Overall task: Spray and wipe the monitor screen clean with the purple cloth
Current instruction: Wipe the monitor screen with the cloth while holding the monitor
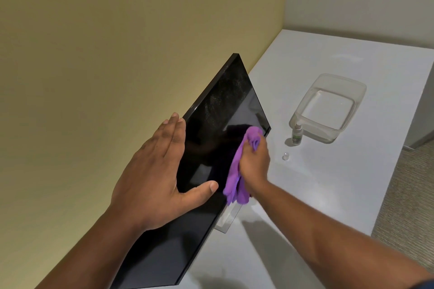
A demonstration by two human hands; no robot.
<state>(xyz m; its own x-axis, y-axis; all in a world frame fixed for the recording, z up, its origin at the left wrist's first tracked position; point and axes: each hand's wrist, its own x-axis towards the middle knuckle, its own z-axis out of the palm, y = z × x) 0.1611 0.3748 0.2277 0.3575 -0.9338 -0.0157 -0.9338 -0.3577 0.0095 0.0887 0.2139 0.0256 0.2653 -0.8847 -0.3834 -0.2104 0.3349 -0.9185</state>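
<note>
Purple cloth [237, 166] bunched in right hand [254, 163] against monitor screen [218, 124], left hand [155, 176] flat, fingers spread

The room is softly and evenly lit, neither bright nor dim, with a warm cast on the wall [117, 54] in the upper left of the frame. Soft-edged shadows fall on the white desk [328, 183] at lower centre, under the right forearm. The dark monitor screen [211, 143] is glossy: it mirrors the purple cloth [242, 164] at centre and shows pale speckled haze toward its upper corner. The cloth's hanging end is slightly smeared by motion. Straight edges bow and lean toward the frame borders, wide-angle distortion. The clear tub [328, 108] at right looks a little soft.
</note>
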